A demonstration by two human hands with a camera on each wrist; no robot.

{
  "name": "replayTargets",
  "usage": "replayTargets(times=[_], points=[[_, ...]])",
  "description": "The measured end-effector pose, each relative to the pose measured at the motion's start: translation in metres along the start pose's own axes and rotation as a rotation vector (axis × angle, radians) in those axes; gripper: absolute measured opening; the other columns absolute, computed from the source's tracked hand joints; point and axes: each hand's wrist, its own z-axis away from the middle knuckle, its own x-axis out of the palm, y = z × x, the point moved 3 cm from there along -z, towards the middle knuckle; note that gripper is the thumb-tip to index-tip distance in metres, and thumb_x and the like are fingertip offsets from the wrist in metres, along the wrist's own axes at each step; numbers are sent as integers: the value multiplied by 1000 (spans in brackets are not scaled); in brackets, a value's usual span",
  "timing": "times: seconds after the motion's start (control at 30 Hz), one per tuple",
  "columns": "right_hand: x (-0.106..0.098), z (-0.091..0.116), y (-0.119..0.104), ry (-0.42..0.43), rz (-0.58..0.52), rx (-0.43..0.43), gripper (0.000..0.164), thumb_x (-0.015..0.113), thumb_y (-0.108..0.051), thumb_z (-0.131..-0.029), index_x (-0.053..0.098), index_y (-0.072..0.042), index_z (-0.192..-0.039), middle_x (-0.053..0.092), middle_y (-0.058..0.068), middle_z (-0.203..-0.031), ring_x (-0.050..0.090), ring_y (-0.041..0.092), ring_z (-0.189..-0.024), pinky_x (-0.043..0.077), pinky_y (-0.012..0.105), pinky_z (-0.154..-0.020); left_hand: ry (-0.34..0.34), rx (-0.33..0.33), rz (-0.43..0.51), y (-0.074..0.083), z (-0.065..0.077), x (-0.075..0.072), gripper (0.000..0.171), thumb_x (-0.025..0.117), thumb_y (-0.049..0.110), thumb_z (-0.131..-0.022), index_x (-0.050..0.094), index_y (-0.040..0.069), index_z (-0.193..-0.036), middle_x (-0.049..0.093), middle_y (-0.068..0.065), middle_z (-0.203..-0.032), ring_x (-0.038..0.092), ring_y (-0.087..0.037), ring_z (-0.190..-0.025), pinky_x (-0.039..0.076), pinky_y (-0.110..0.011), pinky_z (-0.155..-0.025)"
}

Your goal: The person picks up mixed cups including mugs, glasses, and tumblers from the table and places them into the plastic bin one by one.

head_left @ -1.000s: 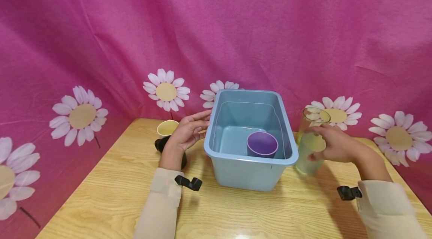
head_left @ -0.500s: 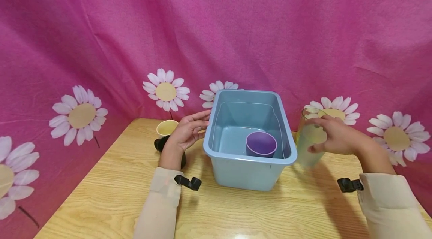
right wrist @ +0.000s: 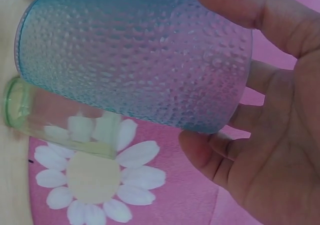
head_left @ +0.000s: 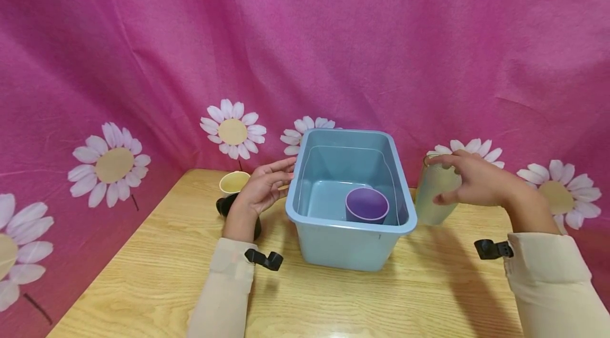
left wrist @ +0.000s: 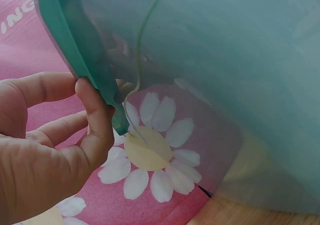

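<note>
My right hand (head_left: 476, 179) grips a frosted, dimpled drinking glass (right wrist: 135, 60) near its upper end. Thumb and fingers lie on opposite sides of the glass, which is raised a little beside the bin's right wall. Behind it a yellow-green clear glass (right wrist: 70, 117) shows, partly covered. On the other side, my left hand (head_left: 264, 189) rests its fingertips on the left rim of the blue-grey plastic bin (head_left: 343, 248). Its fingers look relaxed in the head view. Inside the bin, toward the front right, sits a purple cup (head_left: 367, 203).
Left of the bin, a pale yellow cup (head_left: 234, 181) stands at the back of the wooden table (head_left: 143, 279). A black object (head_left: 226, 203), mostly hidden by the left wrist, lies in front of it. A pink flowered cloth (head_left: 333, 46) hangs behind.
My right hand has lifted the frosted glass slightly up and away from the front, now covering more of the yellow-green glass. My left hand stays at the bin's rim.
</note>
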Motion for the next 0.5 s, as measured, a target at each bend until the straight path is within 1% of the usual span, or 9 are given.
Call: replayTargets(times=[0.03, 0.13, 0.23, 0.27, 0.33, 0.43, 0.5], points=[[-2, -1, -1, 2, 3, -7, 71, 92, -29, -69, 66, -8, -132, 63, 17, -119, 59, 31, -102, 50, 47, -82, 3, -1, 3, 0, 0, 0, 50, 56, -5, -99, 51, -2, -148, 60, -21, -140, 71, -17, -97, 60, -32, -82], [-10, -3, -4, 2, 1, -18, 68, 92, -27, -70, 67, -9, -130, 63, 18, -123, 58, 32, -107, 49, 48, -85, 8, -3, 2, 0, 0, 0, 49, 56, -5, -99, 52, -1, -148, 61, -19, -139, 71, -17, -97, 60, -32, -82], [-19, -6, -8, -7, 11, 2, 68, 92, -28, -71, 66, -9, -131, 63, 18, -127, 54, 35, -115, 46, 53, -90, 13, -5, 6, 0, 0, 0, 49, 57, -4, -99, 53, 0, -147, 64, -17, -135, 71, -18, -97, 60, -32, -82], [-22, -7, -9, -9, 20, 13, 69, 91, -29, -71, 66, -9, -132, 64, 18, -127, 54, 36, -116, 45, 54, -91, 13, -4, 4, 0, 0, 0, 49, 57, -4, -99, 53, 0, -147, 65, -16, -133, 71, -18, -97, 60, -32, -82], [-29, -9, -11, -12, 40, 28, 71, 92, -31, -71, 65, -9, -133, 64, 17, -122, 55, 36, -112, 44, 53, -88, 8, -2, 3, 0, -1, 0, 49, 57, -4, -99, 52, -1, -147, 66, -14, -131, 71, -17, -96, 60, -32, -82], [-38, -13, -14, -16, 60, 46, 73, 92, -33, -71, 64, -8, -134, 63, 17, -120, 55, 36, -108, 44, 51, -85, -3, 0, 2, 0, -1, 0, 51, 57, -4, -99, 50, -1, -149, 67, -13, -130, 71, -17, -96, 60, -32, -82], [-44, -15, -17, -19, 59, 39, 74, 92, -32, -71, 63, -6, -134, 62, 18, -121, 55, 37, -108, 46, 50, -83, -9, 0, 4, 0, -1, 0, 51, 57, -4, -99, 49, -2, -149, 67, -13, -130, 71, -17, -96, 60, -32, -81]])
